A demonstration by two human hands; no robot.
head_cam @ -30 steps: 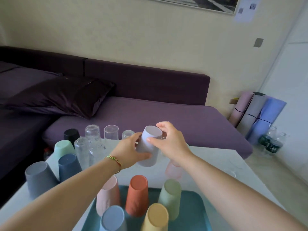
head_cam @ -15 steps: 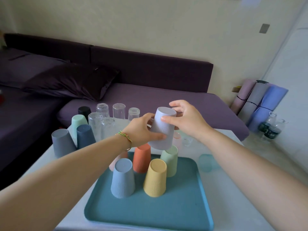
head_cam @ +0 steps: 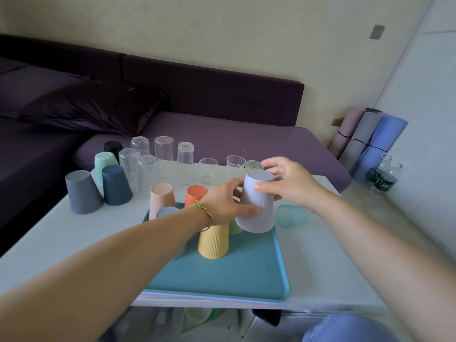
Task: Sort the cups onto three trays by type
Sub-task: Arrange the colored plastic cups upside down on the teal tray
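Both hands hold an upside-down lavender ribbed cup [head_cam: 256, 208] over the far right corner of the teal tray [head_cam: 237, 275]. My left hand [head_cam: 224, 203] grips its left side, and my right hand [head_cam: 286, 183] holds its base from the right. On the tray stand upside-down ribbed cups: yellow [head_cam: 213, 241], pink [head_cam: 161, 199], orange [head_cam: 196, 193], a green one [head_cam: 234, 227] mostly hidden and a blue one [head_cam: 166, 211] behind my left forearm.
On the white table [head_cam: 328, 262], smooth dark cups [head_cam: 114, 185], a grey cup [head_cam: 82, 192] and a mint cup [head_cam: 104, 162] stand at the left. Several clear glasses [head_cam: 164, 149] line the far edge. A pale blue translucent cup [head_cam: 291, 215] lies right of the tray. A purple sofa lies beyond.
Both hands have carried the lavender cup down and to the right, toward the tray's far right corner. The camera has tilted further down.
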